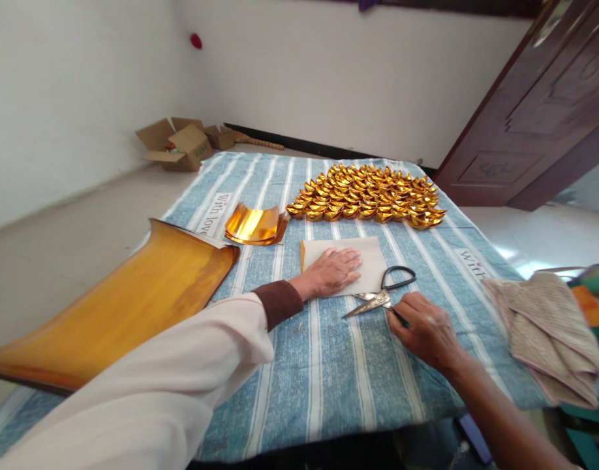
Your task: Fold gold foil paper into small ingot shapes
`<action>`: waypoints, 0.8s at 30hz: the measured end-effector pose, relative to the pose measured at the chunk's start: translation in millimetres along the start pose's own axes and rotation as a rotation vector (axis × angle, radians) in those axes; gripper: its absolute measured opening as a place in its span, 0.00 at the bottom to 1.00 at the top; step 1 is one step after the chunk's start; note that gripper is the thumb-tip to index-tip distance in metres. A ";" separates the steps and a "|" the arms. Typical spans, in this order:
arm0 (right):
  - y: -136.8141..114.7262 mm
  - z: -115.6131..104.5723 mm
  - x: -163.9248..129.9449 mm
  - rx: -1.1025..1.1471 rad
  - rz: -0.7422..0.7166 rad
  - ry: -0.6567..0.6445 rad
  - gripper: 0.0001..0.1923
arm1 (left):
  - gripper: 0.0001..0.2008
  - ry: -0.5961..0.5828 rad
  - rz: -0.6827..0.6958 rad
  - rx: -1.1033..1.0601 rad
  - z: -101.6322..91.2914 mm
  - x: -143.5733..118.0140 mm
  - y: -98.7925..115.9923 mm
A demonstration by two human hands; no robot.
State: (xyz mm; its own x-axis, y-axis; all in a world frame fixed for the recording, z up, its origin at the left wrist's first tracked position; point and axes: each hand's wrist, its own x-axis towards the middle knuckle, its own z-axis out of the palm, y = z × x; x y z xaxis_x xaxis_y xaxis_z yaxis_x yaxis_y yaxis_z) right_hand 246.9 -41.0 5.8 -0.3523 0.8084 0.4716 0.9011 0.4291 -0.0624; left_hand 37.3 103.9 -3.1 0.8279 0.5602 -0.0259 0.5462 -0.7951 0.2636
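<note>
L hand lies flat, fingers spread, pressing the paper sheet on the striped cloth. R hand is curled, fingertips on one handle of the scissors, just R of the sheet. Gold ingots sit beyond the sheet; gold foil to its L. Cloth print reads "With love".

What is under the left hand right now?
The left hand lies flat on a pale sheet of paper on the striped cloth. The scissors overlap the sheet's right edge. Whatever lies beneath the palm or sheet is hidden.
</note>
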 end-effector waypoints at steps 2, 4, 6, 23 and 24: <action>-6.7 2.2 0.4 -0.016 0.014 0.010 0.14 | 0.25 0.003 0.002 0.001 0.5 0.3 -0.4; -10.7 3.7 2.0 -0.028 0.019 0.021 0.14 | 0.25 0.001 0.003 0.005 0.2 0.4 -0.3; -12.9 5.2 4.8 -0.037 0.016 0.024 0.14 | 0.25 -0.013 -0.003 0.004 -0.9 0.5 0.3; -18.4 4.3 -7.2 -0.035 -0.068 0.040 0.15 | 0.25 -0.033 0.002 0.023 -6.8 -1.1 4.9; -18.4 3.9 -8.2 -0.026 -0.060 0.041 0.15 | 0.25 -0.034 0.001 0.025 -7.2 -1.2 5.4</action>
State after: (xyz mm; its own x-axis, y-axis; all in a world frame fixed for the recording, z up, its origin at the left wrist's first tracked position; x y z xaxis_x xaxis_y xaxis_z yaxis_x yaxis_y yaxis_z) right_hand 232.2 -54.0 -0.4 -0.3957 0.7639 0.5098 0.8851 0.4653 -0.0102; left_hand 38.3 100.6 5.3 0.8320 0.5517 -0.0584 0.5482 -0.8014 0.2395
